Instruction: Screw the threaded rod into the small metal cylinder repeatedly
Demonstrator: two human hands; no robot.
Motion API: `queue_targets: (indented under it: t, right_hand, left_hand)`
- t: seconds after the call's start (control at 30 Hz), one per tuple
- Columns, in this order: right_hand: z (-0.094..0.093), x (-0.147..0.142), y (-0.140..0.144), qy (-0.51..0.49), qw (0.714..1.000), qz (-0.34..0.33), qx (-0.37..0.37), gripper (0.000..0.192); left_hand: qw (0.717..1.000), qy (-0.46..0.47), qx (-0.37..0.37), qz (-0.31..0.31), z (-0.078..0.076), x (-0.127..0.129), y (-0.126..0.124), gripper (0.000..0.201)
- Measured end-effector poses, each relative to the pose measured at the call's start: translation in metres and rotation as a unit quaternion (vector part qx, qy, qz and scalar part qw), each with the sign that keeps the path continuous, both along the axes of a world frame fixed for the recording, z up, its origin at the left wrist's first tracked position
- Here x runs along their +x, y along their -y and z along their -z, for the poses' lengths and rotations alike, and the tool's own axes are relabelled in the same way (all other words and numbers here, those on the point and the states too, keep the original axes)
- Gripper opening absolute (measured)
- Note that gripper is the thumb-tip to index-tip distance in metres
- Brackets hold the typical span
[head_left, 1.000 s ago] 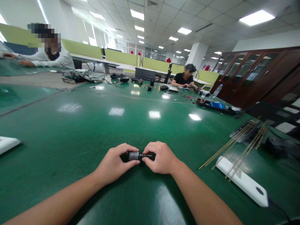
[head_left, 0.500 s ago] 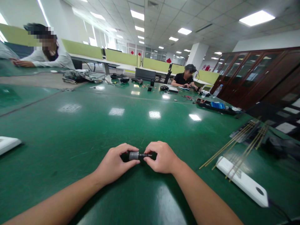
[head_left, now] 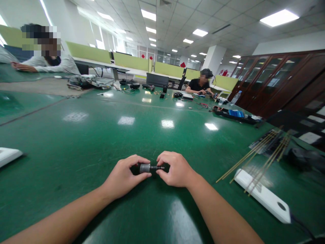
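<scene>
Head view, surface: a glossy green table [head_left: 76,142] fills the frame and mirrors the ceiling lights.
Room: an open office with green desk partitions [head_left: 130,61], a white pillar [head_left: 213,59] and dark wooden glass-door cabinets [head_left: 276,81] along the right wall.
Held part: one small grey metal cylinder [head_left: 144,167] with a thin dark shaft [head_left: 156,167] projecting from its right end, lying horizontal just above the near table edge, between the two hands.
Left hand [head_left: 122,178]: thumb and fingers pinched around the cylinder body.
Right hand [head_left: 175,169]: fingertips closed on the free end of the shaft.
Right-side items: a white flat bar [head_left: 261,196] lies near the right forearm; a bundle of thin brass-coloured rods [head_left: 254,156] crosses its far end.
Left edge: a white flat object [head_left: 7,155], cut off by the frame.
Other people: two, one person in a white sleeve [head_left: 48,64] at far left and one in a black shirt [head_left: 196,86] at the far end of the table.
Hard to make out: the clutter of cables and tools [head_left: 88,83] on the far table is too small to identify; the rod count cannot be told; the dark object [head_left: 304,159] at far right is blurred.
Counts: two hands, one cylinder, one white bar.
</scene>
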State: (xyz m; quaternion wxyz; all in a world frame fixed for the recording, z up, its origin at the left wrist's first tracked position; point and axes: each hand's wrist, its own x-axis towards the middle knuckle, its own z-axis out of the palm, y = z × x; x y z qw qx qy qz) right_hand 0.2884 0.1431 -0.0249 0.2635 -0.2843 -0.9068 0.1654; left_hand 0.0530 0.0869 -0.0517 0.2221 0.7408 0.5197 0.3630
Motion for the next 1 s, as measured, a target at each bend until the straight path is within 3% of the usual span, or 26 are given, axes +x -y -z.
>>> queue_targets:
  t: [0.43, 1.0]
  right_hand:
    - [-0.005, 0.009, -0.003, 0.053, 0.998, 0.03, -0.006, 0.007]
    - [-0.008, 0.027, -0.017, 0.026, 0.996, 0.083, -0.006, 0.008]
  left_hand:
    - [1.0, 0.008, -0.019, -0.016, -0.001, 0.001, 0.001, 0.032]
    - [0.995, 0.073, -0.042, -0.054, 0.0, 0.0, -0.002, 0.039]
